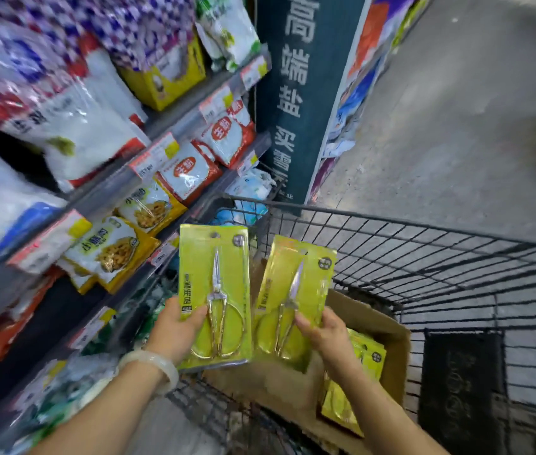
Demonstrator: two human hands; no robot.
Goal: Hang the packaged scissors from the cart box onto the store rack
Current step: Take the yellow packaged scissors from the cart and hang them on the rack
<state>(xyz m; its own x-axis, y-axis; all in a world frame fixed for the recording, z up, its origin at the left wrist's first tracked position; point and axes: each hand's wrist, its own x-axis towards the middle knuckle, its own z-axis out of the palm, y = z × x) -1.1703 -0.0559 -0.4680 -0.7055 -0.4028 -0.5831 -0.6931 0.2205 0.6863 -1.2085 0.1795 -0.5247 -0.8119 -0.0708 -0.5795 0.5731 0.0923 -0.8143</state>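
Head view, each hand [174,330] [322,333] gripping a scissors pack [215,290] [292,290] — box [388,336] beneath, seemingly.

Grey concrete floor [440,126] runs beside store shelves [174,126] of bagged foods, with a dark blue sign panel [302,93] at the shelf end.

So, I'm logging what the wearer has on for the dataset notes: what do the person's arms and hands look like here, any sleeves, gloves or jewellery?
Both forearms are bare, with no sleeves in view and no gloves. The left hand has a pale, whitish, smooth, thick round bangle around its wrist. The right hand and its wrist carry nothing visible: no watch, band or rings that I can make out.
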